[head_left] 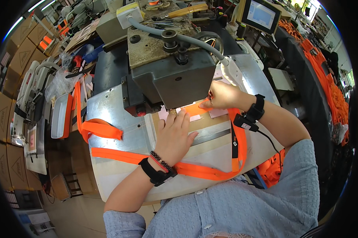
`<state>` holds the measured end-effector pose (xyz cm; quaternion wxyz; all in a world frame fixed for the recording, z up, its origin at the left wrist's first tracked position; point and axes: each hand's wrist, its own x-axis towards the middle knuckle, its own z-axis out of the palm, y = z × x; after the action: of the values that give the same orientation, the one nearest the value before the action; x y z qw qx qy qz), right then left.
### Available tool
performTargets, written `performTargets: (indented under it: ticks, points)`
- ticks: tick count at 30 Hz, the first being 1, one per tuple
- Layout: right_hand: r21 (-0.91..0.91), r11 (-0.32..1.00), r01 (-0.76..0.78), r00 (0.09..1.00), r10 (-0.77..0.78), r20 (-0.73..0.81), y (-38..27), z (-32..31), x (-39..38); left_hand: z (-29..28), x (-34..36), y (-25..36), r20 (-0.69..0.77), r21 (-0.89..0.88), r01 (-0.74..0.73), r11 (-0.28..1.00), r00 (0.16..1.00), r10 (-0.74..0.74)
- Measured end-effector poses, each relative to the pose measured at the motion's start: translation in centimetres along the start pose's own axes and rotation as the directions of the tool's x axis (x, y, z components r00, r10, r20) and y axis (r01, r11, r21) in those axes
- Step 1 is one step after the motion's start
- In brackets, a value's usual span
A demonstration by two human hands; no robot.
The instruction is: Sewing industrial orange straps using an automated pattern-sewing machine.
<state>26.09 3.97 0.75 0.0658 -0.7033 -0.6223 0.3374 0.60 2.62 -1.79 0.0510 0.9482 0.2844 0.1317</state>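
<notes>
A dark grey industrial sewing machine head [175,81] overhangs the light work table [127,184]. My left hand [175,135] lies with its fingers stretched out, their tips at an orange strap piece [195,109] beneath the head. To the right, my right hand [224,95] is closed with its fingers bent on the same orange piece; the machine partly hides the fingertips. A long orange strap [204,171] hangs down from near my right hand, bends at the table's front and runs left under my left wrist. A black patch [235,146] sits on it.
A folded orange strap [101,129] lies on the metal plate at left, near an orange-and-white tray [62,117]. A small screen [260,16] stands behind at right. Orange straps are heaped along the right [325,87]. A grey cable [175,36] crosses the machine. Cartons [22,57] are stacked far left.
</notes>
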Motion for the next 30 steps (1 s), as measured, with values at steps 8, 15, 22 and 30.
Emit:
performTargets:
  ticks: [8,15,22,30]
  points:
    - [-0.244,0.953,0.177,0.936,-0.240,-0.256,-1.2,-0.1,-2.7,0.0,0.1,-0.9,-0.048,0.059,-0.037,0.998,0.998,0.039]
    - [0.009,0.705,0.710,0.689,-0.697,0.199,-1.7,1.3,-11.6,-0.4,-0.1,-2.2,-0.007,0.046,-0.089,0.995,0.996,0.090]
    - [-0.305,0.604,0.736,0.673,-0.701,0.235,0.2,4.7,-18.9,-0.5,0.1,-1.9,0.019,0.036,-0.102,0.994,0.995,0.101]
    - [-0.019,0.763,0.646,0.762,-0.646,-0.029,-0.2,-2.6,-18.7,-1.1,0.4,-2.6,0.061,0.037,-0.141,0.989,0.988,0.139]
